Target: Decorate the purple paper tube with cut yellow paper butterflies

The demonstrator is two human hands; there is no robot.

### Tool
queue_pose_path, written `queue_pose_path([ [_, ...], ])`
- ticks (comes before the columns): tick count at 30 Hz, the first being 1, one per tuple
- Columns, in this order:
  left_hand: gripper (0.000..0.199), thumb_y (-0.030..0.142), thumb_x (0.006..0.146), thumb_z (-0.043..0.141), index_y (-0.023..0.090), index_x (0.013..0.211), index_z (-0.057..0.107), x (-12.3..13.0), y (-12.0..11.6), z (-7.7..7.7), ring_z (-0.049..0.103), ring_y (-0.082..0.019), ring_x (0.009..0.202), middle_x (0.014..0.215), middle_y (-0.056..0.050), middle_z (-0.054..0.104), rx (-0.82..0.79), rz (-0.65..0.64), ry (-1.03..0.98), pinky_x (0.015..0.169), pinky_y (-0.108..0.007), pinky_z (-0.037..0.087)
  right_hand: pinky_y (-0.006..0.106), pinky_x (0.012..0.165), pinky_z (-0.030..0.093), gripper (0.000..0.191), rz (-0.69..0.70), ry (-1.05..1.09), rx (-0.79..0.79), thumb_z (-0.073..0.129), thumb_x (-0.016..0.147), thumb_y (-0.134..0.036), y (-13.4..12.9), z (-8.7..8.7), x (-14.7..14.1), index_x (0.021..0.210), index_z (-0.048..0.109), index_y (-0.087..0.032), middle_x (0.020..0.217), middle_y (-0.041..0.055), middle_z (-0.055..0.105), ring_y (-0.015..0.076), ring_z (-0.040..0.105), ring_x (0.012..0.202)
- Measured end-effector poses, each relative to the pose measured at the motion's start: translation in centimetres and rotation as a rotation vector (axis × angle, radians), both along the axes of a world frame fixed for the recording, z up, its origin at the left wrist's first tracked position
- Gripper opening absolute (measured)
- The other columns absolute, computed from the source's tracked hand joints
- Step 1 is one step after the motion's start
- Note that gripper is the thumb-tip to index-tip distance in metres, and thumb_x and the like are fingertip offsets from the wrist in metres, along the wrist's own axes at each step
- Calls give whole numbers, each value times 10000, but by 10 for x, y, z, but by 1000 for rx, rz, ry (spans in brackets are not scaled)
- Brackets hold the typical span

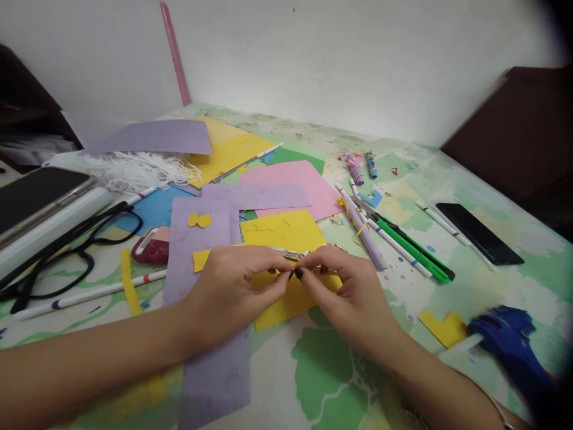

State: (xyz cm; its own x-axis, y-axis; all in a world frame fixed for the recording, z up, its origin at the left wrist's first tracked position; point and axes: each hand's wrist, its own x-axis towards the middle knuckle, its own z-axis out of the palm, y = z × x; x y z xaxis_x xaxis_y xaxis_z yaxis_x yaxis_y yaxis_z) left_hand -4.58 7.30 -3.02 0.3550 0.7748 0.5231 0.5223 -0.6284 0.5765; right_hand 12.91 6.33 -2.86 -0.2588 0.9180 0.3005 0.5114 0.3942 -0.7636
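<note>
My left hand (244, 280) and my right hand (347, 283) meet at the fingertips in the middle of the view, both closed in a pinch. What they hold between them is tiny and mostly hidden; a speck of yellow shows there. Just behind the fingertips lie metal scissors (289, 254), partly covered by my right hand. Beneath the hands is a sheet of yellow paper (284, 304). To the left, a yellow bow-shaped cutout (199, 220) rests on a purple paper strip (215, 376).
Black glasses (85, 257) and a dark red case (152, 246) lie left. At right are a rolled purple paper tube (364, 236), a green cutter (416, 254), a black phone (478, 233) and a blue glue gun (510, 334). White string (138, 170) is piled behind.
</note>
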Motion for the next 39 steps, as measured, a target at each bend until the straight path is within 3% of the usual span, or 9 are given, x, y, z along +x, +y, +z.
queue_pose_path([
  [12,125,117,773,597,209,791,681,-1,0,-3,703,-142,657,770,5,753,92,-41,27,596,-234,561,275,639,422,114,-14,20,-26,552,787,-138,0,-2,-1,750,655,-172,703,-11,641,118,556,667],
  [28,99,82,816,569,173,830,606,-1,-2,-7,684,-159,713,788,-46,728,419,-95,125,624,-276,573,270,615,435,120,-44,43,-97,556,772,-143,1,-2,-2,735,662,-183,697,-13,654,122,564,655],
  [39,105,111,803,599,194,866,611,-1,-1,-10,690,-148,747,825,-23,731,355,-55,98,681,-258,575,270,610,429,133,-50,68,-130,541,790,-170,0,0,-2,748,667,-184,711,-6,660,124,561,654],
])
